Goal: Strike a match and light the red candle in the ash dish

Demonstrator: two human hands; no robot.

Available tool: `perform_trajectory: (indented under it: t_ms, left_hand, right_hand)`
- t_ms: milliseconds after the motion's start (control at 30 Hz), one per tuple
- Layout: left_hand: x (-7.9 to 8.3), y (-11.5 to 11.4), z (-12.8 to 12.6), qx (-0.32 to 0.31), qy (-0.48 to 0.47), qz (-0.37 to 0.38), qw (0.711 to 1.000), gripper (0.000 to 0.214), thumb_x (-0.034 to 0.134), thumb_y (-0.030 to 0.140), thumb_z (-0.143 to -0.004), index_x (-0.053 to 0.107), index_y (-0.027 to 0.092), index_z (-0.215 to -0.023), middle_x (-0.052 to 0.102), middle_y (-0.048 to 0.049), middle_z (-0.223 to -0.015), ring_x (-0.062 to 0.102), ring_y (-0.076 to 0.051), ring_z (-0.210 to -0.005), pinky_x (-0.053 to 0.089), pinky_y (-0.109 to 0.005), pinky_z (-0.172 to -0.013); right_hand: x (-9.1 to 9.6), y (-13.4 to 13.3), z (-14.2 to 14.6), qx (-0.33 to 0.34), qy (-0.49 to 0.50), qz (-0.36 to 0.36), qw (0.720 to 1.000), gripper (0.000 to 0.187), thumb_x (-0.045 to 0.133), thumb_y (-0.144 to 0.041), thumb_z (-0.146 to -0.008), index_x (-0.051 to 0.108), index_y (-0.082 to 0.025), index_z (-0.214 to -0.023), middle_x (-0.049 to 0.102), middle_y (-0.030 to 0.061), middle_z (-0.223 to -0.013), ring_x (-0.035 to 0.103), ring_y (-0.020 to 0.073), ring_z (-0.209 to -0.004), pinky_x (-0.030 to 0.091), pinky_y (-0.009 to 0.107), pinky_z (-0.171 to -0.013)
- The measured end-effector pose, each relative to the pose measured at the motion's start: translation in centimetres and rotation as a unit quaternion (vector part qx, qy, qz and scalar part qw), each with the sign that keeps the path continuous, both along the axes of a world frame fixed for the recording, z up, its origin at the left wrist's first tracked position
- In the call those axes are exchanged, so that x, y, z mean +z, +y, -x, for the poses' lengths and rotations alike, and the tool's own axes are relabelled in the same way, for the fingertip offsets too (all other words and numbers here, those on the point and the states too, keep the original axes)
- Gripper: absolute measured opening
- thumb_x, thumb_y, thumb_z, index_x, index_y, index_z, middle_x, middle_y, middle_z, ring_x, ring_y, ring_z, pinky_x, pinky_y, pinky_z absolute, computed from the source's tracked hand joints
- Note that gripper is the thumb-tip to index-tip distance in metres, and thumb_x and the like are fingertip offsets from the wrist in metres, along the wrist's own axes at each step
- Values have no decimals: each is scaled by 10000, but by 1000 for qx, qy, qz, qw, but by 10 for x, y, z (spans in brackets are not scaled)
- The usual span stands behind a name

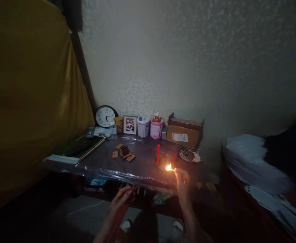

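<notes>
My right hand (182,180) pinches a burning match (172,169) by its end, the flame pointing left over the front of a round plate (160,166). Two red candles stand at the plate: a taller candle (158,154) on the left and a shorter candle (175,157) on the right, just behind the flame. I see no flame on either wick. Lower down, in front of the table edge, my left hand (122,199) is closed around a small dark matchbox (134,189), mostly hidden by the fingers. Right of the candles, a dish (187,156) holds many loose matches.
Several small matchboxes (125,152) lie mid-table. Books (78,152) lie at the left. Along the wall stand a clock (105,116), a framed panda picture (130,125), white and pink tubs (156,129) and a cardboard box (184,133). A yellow curtain (36,84) hangs left; bags (249,158) lie right.
</notes>
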State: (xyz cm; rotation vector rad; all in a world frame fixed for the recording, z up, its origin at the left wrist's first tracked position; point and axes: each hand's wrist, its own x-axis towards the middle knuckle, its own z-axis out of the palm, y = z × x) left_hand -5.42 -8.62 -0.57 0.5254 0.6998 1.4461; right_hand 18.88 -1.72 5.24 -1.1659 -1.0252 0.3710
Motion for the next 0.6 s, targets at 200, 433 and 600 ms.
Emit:
perform_trajectory:
  t_ms: [200,433,600]
  left_hand:
    - [-5,2,1,-17,-5,2,1000,273,713,291,-664,666,189,-913,693,-115,-1049,636,-223,-900,448,-359,-833]
    - [-11,3,3,-15,7,10,1000,280,714,317,-663,665,201,-913,693,-103,-1036,630,-239,-927,414,-390,-882]
    - [-14,5,3,-17,0,16,1000,272,727,322,-643,674,215,-888,707,-79,-991,635,-228,-901,430,-362,-852]
  right_hand:
    - [8,1,-1,5,-3,12,1000,237,610,-411,-699,628,-175,-687,644,45,-728,600,200,-728,476,321,-686]
    - [10,2,0,15,-6,22,1000,257,602,-421,-718,642,-167,-726,656,41,-735,610,200,-734,477,312,-684]
    - [12,3,1,23,-8,24,999,259,596,-420,-722,645,-167,-731,661,44,-736,609,204,-733,477,315,-686]
